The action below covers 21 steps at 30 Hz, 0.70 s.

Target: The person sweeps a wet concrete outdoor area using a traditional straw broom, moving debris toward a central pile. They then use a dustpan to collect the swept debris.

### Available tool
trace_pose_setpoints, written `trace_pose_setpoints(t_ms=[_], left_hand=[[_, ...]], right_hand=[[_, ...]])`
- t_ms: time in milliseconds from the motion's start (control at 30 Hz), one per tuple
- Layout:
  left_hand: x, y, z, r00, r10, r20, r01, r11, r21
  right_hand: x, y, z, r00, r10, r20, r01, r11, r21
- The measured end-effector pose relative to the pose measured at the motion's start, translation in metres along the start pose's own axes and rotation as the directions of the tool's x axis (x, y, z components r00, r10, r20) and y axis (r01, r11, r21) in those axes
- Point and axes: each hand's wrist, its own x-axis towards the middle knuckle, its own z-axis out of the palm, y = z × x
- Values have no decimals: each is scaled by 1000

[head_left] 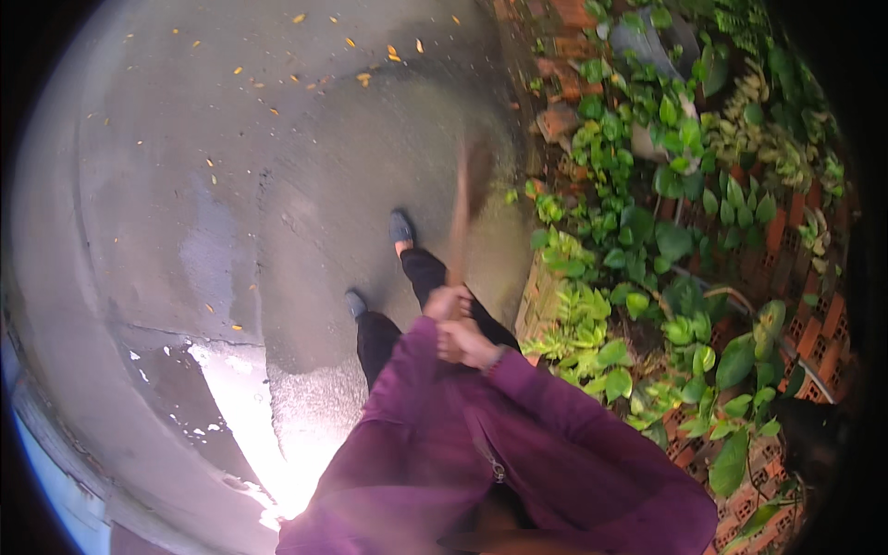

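Note:
A broom (459,217) with a reddish-brown handle points away from me. Its far end is a dark brown head, smeared by motion, near the border of the planted strip. My left hand (447,302) is closed around the handle. Just nearer to my body, my right hand (470,342) grips the same handle, with a dark band at its wrist. Purple sleeves cover both arms. The near end of the handle is hidden by my hands and jacket.
Grey, partly wet concrete (305,231) spreads ahead and left, dotted with yellow fallen leaves (392,53). To the right, leafy green plants (638,240) grow among hollow red bricks (786,250), with a grey bucket-like container (647,46) farther off. My shoes (400,228) stand near the broom.

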Motion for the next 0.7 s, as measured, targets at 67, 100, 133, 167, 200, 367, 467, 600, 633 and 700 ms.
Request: trace_pose_setpoints(t_ms=[67,100,133,167,200,367,467,600,633,700], left_hand=[[-30,18,-48,997,70,-26,-71,996,-45],[-46,30,-62,970,202,-132,-203,979,9],[-60,48,-68,945,257,-204,-262,965,3],[-71,66,-66,888,366,-280,-381,925,0],[-76,83,-54,769,488,-413,-517,855,47],[-96,124,24,541,687,-486,-719,677,157],[-78,106,64,653,685,-322,-654,725,215],[2,100,114,885,464,36,-464,874,147],[26,103,120,911,390,133,-405,907,113],[68,120,123,949,208,237,-237,967,98]], right_hand=[[16,22,38,996,-83,20,84,992,-93],[23,20,54,987,-57,150,70,994,-87],[26,10,63,969,-7,246,50,985,-168],[28,0,72,963,-74,260,136,964,-228],[30,-22,74,929,-61,365,149,965,-215],[4,-88,53,835,-129,535,330,895,-299],[-22,-75,22,832,-343,436,451,876,-171],[-27,-95,-20,857,-499,123,514,842,-162],[-21,-110,-27,843,-527,106,537,827,-164],[-1,-145,-26,874,-481,-65,471,872,-132]])
